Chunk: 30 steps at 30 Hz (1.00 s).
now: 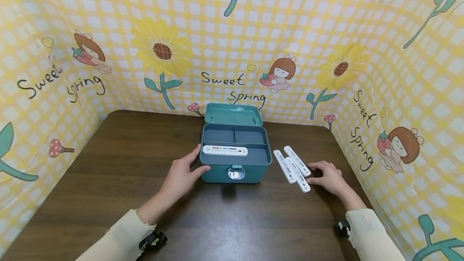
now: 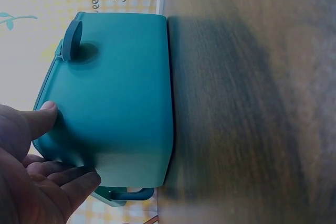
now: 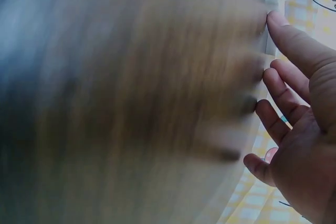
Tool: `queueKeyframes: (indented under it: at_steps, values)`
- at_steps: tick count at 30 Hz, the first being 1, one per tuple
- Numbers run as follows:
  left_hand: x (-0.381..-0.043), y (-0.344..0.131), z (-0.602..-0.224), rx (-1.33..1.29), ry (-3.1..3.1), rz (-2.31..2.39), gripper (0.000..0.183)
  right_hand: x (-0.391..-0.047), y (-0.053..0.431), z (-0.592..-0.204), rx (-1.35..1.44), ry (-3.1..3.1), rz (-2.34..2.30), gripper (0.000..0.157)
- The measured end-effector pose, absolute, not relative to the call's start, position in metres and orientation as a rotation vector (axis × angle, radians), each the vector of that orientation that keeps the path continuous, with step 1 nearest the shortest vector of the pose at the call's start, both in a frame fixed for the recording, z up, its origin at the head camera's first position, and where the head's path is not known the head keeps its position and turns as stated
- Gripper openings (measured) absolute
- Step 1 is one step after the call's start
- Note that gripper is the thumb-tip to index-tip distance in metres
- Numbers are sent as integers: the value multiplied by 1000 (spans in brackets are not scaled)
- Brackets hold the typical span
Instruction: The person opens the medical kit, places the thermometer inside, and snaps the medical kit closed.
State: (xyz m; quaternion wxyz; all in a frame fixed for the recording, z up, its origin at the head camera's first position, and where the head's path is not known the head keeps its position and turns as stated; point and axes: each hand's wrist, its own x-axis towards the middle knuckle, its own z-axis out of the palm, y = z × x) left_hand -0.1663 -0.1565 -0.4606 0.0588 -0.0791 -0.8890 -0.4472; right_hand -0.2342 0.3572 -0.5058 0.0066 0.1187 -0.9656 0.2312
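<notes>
A teal storage box (image 1: pixel 232 175) stands with its lid raised, showing a blue-grey compartmented tray. In the tray's front compartment lies a flat white thermometer-like strip (image 1: pixel 225 150) with scale marks and coloured print. My left hand (image 1: pixel 183 174) rests on the box's front left corner, thumb on the front and fingers along the side. Three more white thermometer-like strips (image 1: pixel 284 166) lie loosely overlapped on the table, right of the box. Beside their near ends is my right hand (image 1: pixel 328 177), fingers spread, the thumb at a strip's edge; whether it touches is unclear.
Dark wooden table (image 1: pixel 119 172) beneath everything. A yellow checked cloth (image 1: pixel 232 43) with flowers and lettering walls the back and both sides. A metal latch (image 1: pixel 236 173) is on the box's front, and the raised lid (image 1: pixel 233 114) stands close to the back cloth.
</notes>
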Motion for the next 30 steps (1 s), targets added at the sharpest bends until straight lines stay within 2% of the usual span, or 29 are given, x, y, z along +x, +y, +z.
queueKeyframes:
  at_steps: [11, 30]
  values:
    - [-165, -156, -462, -245, -2688, -1359, 80, -238, 348, -508, 209, -3046, 711, 37]
    - [-166, -157, -462, -249, -2692, -1336, 79, -236, 339, -510, -19, -2985, 788, 32]
